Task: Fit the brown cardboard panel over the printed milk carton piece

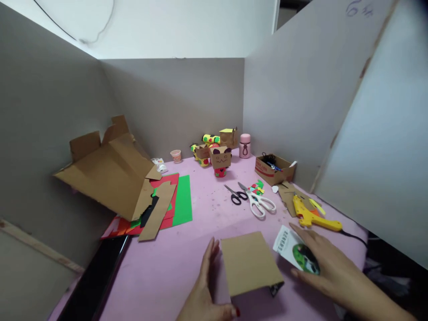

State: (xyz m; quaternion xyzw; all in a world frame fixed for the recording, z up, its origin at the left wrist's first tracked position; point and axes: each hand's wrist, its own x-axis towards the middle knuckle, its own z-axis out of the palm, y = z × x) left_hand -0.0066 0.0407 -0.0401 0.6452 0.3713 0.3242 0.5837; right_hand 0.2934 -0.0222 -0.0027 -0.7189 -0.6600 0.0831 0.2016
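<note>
My left hand (204,285) rests flat against the cardboard piece (249,263), gripping nothing; my right hand (321,263) lies open on a printed card (294,252).

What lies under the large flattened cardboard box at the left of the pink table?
Red and green paper sheets poke out from under the cardboard box; how far they extend beneath is covered.

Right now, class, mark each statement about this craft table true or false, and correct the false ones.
1. The left hand rests beside the cardboard piece. True.
2. The right hand holds the glue gun. False: the gun lies on the table, unheld.
3. Two pairs of scissors lie on the pink table. True.
4. The green paper lies right of the scissors. False: it lies left.
</note>
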